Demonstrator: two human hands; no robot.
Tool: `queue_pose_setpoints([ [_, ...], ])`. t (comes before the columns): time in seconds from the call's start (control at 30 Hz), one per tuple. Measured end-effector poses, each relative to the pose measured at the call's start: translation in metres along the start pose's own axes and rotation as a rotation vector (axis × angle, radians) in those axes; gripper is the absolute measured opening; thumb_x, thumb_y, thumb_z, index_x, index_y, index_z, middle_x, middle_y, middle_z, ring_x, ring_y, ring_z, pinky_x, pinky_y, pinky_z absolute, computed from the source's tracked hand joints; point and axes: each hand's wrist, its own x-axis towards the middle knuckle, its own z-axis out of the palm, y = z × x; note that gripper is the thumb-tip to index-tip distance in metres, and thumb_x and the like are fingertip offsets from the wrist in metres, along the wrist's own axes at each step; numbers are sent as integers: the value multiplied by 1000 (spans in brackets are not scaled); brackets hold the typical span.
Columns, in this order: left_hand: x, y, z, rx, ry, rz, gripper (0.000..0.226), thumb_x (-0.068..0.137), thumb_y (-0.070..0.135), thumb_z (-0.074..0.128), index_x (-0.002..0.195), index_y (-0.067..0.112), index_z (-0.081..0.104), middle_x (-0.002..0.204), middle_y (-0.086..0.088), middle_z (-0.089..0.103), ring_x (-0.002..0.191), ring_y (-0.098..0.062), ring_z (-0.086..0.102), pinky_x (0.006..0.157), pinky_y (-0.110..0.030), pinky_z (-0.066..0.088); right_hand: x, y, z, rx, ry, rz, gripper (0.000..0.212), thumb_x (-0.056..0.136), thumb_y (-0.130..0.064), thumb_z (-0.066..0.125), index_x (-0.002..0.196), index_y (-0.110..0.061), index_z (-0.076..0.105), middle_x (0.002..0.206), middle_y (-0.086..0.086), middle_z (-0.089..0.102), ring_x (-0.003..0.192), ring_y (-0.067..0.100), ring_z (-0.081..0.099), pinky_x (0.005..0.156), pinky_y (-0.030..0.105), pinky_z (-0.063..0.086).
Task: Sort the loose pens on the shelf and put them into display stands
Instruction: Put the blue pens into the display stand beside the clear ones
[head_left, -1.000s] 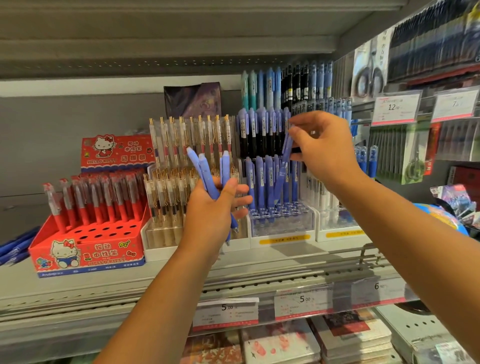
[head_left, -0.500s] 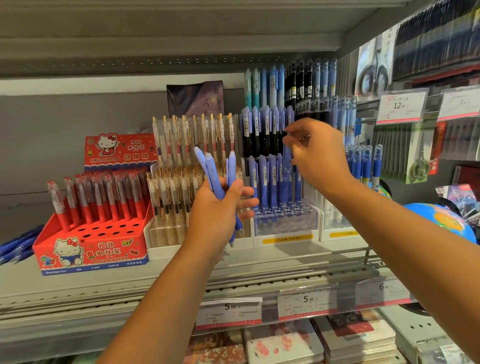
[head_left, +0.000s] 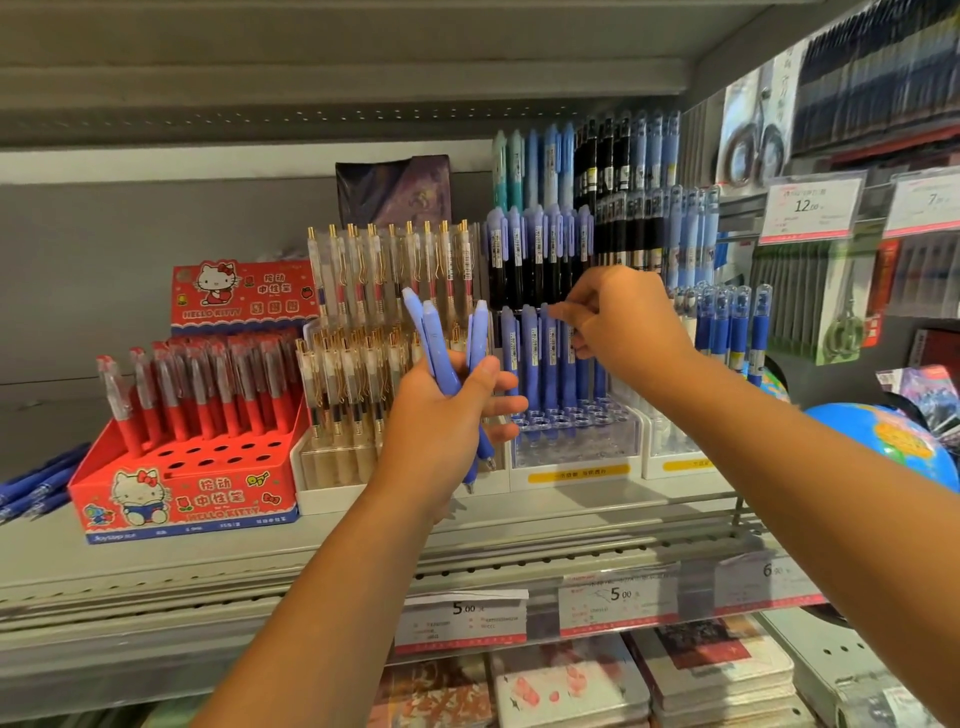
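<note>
My left hand (head_left: 441, 421) grips three light-blue pens (head_left: 440, 340) upright in front of the shelf. My right hand (head_left: 631, 327) reaches into the clear display stand (head_left: 574, 447) and pinches the top of a blue pen (head_left: 549, 358) that stands in its back row with several others. The stand's front holes are bare. Several loose dark-blue pens (head_left: 34, 483) lie on the shelf at the far left.
A red Hello Kitty stand (head_left: 182, 493) with red pens is at the left. A stand of clear gold-clip pens (head_left: 353, 374) is behind my left hand. Taller racks of blue and black pens (head_left: 597, 208) rise behind. A globe (head_left: 883, 441) sits at the right. Price tags (head_left: 618, 597) line the shelf edge.
My right hand has come down with the blue pen and set it upright in the clear stand's row. My left hand has kept its pens almost still.
</note>
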Motion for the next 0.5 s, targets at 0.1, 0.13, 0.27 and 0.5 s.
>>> queue_pose_setpoints([
  [0.1,0,0,0,0,-12,9,7,97,17,58,91,12,61,83,-6,75,78,-24,74,66,-39,62,-1,-2,-2,-76,-23,-16,20,98,-18,58,97,0,69,80,20,69,73,33,68,74,48,58],
  [0.13,-1,0,0,1,-15,12,8,96,17,59,90,12,61,83,-7,75,77,-24,74,66,-37,62,-2,-3,-3,-114,-23,-21,21,98,-18,57,98,-1,70,82,20,70,74,33,67,75,46,57],
  [0.27,-1,0,0,3,-23,12,9,97,18,58,94,12,63,84,-9,76,76,-24,74,66,-31,61,-10,-10,-6,-186,102,-94,25,98,-20,51,114,-12,69,107,6,69,84,21,64,75,37,55],
  [0.5,-2,1,2,23,-28,-1,10,100,17,54,99,12,63,83,-10,75,77,-26,74,72,-42,62,-31,-40,-4,695,-259,-7,11,90,-14,67,101,-13,71,90,6,72,74,11,65,58,29,56],
])
